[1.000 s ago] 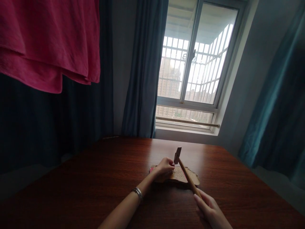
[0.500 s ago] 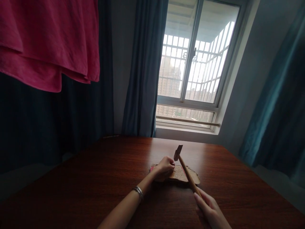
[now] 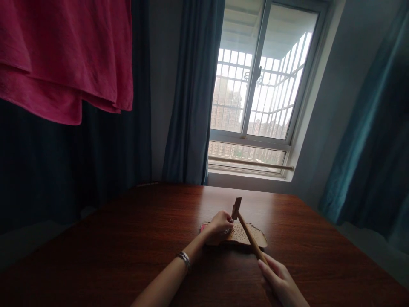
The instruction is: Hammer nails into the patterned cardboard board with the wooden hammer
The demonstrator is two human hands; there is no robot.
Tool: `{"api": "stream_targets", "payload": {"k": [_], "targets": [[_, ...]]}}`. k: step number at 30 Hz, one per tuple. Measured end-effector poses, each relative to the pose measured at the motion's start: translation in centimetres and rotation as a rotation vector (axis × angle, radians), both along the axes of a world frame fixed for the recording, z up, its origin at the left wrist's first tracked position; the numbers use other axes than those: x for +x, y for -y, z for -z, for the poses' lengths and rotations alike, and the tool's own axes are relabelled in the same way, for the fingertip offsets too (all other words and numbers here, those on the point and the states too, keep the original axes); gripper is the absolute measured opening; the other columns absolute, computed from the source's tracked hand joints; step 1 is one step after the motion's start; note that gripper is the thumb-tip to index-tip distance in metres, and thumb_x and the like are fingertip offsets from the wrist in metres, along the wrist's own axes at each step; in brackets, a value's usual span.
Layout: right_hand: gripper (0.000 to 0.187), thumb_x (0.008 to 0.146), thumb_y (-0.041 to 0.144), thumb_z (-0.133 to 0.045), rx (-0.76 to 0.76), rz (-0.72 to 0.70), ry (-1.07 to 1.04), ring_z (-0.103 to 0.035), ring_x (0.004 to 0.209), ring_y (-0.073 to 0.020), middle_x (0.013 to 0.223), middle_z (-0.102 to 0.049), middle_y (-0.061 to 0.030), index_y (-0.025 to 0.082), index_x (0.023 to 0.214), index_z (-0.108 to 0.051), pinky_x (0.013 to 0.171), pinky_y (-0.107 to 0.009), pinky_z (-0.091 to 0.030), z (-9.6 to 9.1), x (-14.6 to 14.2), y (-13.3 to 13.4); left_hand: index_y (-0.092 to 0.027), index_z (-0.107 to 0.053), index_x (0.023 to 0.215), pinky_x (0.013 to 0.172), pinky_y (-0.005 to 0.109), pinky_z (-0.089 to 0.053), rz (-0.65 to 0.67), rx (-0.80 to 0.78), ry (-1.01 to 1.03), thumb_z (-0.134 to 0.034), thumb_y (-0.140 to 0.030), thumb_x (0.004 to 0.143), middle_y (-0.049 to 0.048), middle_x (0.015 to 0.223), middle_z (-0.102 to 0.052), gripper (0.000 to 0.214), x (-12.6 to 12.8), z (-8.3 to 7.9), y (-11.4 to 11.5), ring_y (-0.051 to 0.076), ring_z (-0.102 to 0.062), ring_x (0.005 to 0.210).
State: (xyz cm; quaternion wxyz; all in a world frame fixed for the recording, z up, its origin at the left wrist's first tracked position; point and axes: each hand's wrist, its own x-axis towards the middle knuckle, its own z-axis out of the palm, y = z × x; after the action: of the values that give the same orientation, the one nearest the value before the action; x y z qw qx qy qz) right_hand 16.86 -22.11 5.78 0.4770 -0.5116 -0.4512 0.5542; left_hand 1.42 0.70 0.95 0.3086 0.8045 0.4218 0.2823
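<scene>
Left grip (image 3: 221, 222) curled low over dotted board (image 3: 239, 233) on surface (image 3: 128, 247); whether pinching anything, cannot tell. Hammer (image 3: 251, 238) head now lower, nearer left fingertips, suggesting tapping stroke. Right grip (image 3: 277, 275) wrapped round its handle.

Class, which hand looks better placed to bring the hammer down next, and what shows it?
The right hand, probably: it grips the hammer by its handle, its head close to the left hand, which is at the spotted tan board.

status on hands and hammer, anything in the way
Right hand gripping wooden-handled hammer. Left hand at speckled tan board. Possibly in the way: left fingers, near hammer head.
</scene>
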Motion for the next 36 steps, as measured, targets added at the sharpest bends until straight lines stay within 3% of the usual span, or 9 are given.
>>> {"api": "stream_targets", "payload": {"k": [8, 18, 24, 28, 36], "targets": [[0.06, 0.062, 0.057, -0.063, 0.037, 0.083, -0.08, -0.018, 0.035, -0.0019, 0.043, -0.025, 0.0127, 0.016, 0.104, -0.049, 0.031, -0.012, -0.011, -0.1, -0.5, 0.2, -0.008, -0.067, 0.064, 0.048, 0.021, -0.021, 0.002, 0.009, -0.038, -0.053, -0.022, 0.059, -0.0019, 0.05, -0.046, 0.02, -0.1, -0.2, 0.0, 0.008, -0.037, 0.05], [0.055, 0.061, 0.056, -0.065, 0.035, 0.101, -0.082, -0.023, 0.034, -0.0016, 0.043, -0.029, 0.0119, 0.015, 0.097, -0.054, 0.033, -0.013, -0.014, 0.8, -0.4, 0.1, -0.008, -0.067, 0.066, 0.048, 0.021, -0.023, 0.026, -0.02, -0.004, -0.055, -0.021, 0.058, -0.001, 0.051, -0.048, 0.02, -0.2, -0.5, 0.3, 0.008, -0.039, 0.05], [0.057, 0.064, 0.055, -0.063, 0.056, 0.09, -0.106, -0.019, 0.034, -0.0019, 0.043, -0.026, 0.0128, 0.016, 0.105, -0.05, 0.032, -0.013, -0.011, 0.9, -0.1, -0.3, -0.008, -0.063, 0.057, 0.047, 0.021, -0.02, 0.035, 0.026, -0.004, -0.054, -0.023, 0.058, -0.0033, 0.048, -0.039, 0.017, -0.2, 0.1, -0.1, 0.007, -0.033, 0.048], [0.062, 0.061, 0.059, -0.064, 0.002, 0.059, -0.019, -0.024, 0.035, -0.0028, 0.042, -0.03, 0.0115, 0.014, 0.101, -0.052, 0.031, -0.014, -0.014, 1.5, 0.1, -0.3, -0.009, -0.061, 0.055, 0.046, 0.021, -0.017, 0.02, 0.028, -0.013, -0.054, -0.023, 0.058, -0.0042, 0.048, -0.035, 0.017, -0.1, 0.3, -0.3, 0.007, -0.031, 0.048], [0.065, 0.067, 0.058, -0.058, 0.046, 0.114, -0.026, -0.016, 0.033, -0.0023, 0.043, -0.029, 0.012, 0.013, 0.112, -0.047, 0.028, -0.014, -0.01, 0.6, -0.2, 0.4, -0.008, -0.063, 0.058, 0.047, 0.021, -0.021, 0.054, 0.005, 0.014, -0.054, -0.023, 0.059, -0.0029, 0.048, -0.041, 0.018, -0.2, -0.2, 0.0, 0.007, -0.032, 0.048]]}}
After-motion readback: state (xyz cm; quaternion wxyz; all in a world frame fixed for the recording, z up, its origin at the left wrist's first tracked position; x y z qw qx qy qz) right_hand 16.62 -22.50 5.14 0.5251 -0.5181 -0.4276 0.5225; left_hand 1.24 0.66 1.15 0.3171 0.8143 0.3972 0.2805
